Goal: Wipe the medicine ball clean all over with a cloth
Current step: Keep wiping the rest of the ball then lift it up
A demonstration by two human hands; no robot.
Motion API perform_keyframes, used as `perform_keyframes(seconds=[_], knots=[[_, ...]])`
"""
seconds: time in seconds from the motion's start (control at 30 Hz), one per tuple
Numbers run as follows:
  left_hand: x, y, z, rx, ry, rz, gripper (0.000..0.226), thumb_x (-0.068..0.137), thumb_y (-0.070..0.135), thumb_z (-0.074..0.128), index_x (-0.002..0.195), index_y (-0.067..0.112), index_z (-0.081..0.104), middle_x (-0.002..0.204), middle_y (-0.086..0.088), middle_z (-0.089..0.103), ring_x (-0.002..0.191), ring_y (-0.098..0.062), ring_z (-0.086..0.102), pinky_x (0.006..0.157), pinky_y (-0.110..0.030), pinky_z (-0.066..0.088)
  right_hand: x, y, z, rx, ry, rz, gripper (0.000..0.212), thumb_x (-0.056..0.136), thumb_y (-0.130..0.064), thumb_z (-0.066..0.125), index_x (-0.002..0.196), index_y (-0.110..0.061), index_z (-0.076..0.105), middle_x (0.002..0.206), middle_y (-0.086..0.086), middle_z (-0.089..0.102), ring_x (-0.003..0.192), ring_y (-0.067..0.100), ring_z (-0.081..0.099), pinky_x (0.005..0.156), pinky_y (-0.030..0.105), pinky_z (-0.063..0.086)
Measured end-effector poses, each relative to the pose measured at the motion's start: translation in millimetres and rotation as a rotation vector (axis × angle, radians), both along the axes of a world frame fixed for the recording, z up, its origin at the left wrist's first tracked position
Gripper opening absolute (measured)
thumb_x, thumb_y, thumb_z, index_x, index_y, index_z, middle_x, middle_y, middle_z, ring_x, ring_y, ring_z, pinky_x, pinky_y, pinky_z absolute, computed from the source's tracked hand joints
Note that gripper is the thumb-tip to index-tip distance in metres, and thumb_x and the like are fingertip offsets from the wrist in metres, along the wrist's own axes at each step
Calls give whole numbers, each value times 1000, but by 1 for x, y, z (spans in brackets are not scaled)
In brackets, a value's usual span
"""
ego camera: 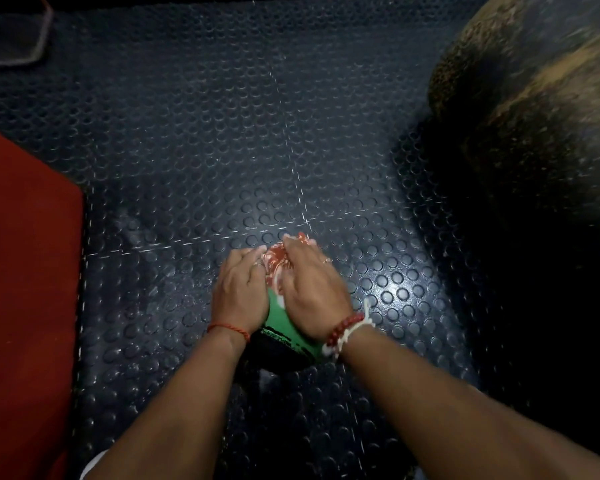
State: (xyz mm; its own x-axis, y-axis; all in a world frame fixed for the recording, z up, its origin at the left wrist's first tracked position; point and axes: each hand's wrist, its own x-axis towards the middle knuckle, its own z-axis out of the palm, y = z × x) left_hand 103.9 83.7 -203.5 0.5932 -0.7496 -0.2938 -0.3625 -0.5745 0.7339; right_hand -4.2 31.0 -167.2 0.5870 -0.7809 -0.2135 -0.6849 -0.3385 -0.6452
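Observation:
A green and black medicine ball (pixel 283 332) rests on the dark studded rubber floor, low in the middle of the view. Both of my hands lie on top of it. My left hand (pixel 239 292) presses flat on the ball's left side. My right hand (pixel 312 289) covers the right side and pins a red and white patterned cloth (pixel 278 259) against the ball's far side. The cloth bunches between my two hands, and much of the ball is hidden beneath them.
A red mat (pixel 25 289) lies along the left edge. A large dark, dusty tyre (pixel 534 109) stands at the upper right, with deep shadow below it. A dark mat with a pale border (pixel 14 32) sits at the top left corner.

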Motion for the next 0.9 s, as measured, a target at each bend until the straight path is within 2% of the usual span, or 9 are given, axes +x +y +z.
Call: perform_keyframes(seconds=[0.07, 0.17, 0.27, 0.3, 0.37, 0.47, 0.63, 0.8, 0.9], knots=[[-1, 0, 0, 12, -5, 5, 38, 104, 26, 34, 129, 19, 62, 119, 3, 54, 117, -19, 51, 95, -33, 38, -1, -21, -9, 97, 12, -25, 42, 101, -30, 35, 143, -26, 37, 141, -3, 47, 118, 14, 50, 99, 39, 45], [-5, -3, 2, 17, -24, 10, 37, 104, 23, 39, 136, 22, 59, 129, 4, 53, 121, -16, 48, 104, -36, 38, -8, -38, -20, 230, 10, -172, 41, 100, -38, 37, 140, -29, 44, 140, -5, 48, 116, 14, 52, 97, 34, 44], [-7, -5, 0, 7, -19, 3, 38, 104, 23, 39, 136, 20, 59, 129, 1, 54, 122, -18, 48, 107, -39, 39, -21, -23, -19, 280, -2, -391, 45, 99, -43, 38, 142, -30, 41, 138, -4, 48, 100, 12, 54, 76, 26, 47], [-6, -6, 1, 5, -13, 4, 38, 104, 23, 38, 136, 19, 59, 129, 0, 54, 123, -19, 48, 108, -40, 39, -26, -13, -18, 269, 6, -436, 46, 100, -44, 37, 143, -30, 39, 139, -3, 46, 103, 13, 53, 78, 25, 46], [-3, -6, 1, 1, -6, 5, 38, 104, 21, 37, 136, 18, 59, 129, 0, 54, 123, -19, 48, 108, -41, 38, -34, 7, -15, 130, 65, -377, 49, 99, -46, 32, 145, -29, 36, 143, -3, 41, 119, 16, 48, 94, 31, 42], [-1, -1, 1, -3, -24, -29, 39, 104, 20, 38, 137, 20, 58, 130, 3, 54, 123, -16, 48, 108, -37, 37, -33, 10, -15, -78, 43, -169, 50, 95, -44, 28, 142, -32, 40, 143, -2, 41, 123, 18, 46, 96, 35, 42], [2, 1, -2, -31, -14, -23, 39, 103, 22, 40, 135, 20, 61, 131, 3, 55, 123, -18, 50, 107, -38, 39, -11, -24, -23, 28, -53, -38, 38, 99, -37, 37, 133, -32, 53, 120, -10, 52, 105, 11, 53, 83, 32, 45], [-1, -2, -3, -45, 1, 5, 37, 103, 24, 42, 133, 23, 63, 128, 4, 56, 121, -19, 51, 105, -42, 40, -10, -53, -38, 340, 7, -347, 37, 95, -45, 41, 92, -21, 69, 74, -2, 56, 65, 14, 49, 60, 26, 39], [-3, -2, -4, -45, 15, 12, 36, 104, 23, 42, 133, 24, 62, 126, 7, 56, 119, -17, 51, 103, -39, 42, -13, -39, -37, 330, 26, -484, 46, 93, -49, 31, 77, -19, 62, 83, 4, 53, 71, 18, 49, 60, 26, 37]])
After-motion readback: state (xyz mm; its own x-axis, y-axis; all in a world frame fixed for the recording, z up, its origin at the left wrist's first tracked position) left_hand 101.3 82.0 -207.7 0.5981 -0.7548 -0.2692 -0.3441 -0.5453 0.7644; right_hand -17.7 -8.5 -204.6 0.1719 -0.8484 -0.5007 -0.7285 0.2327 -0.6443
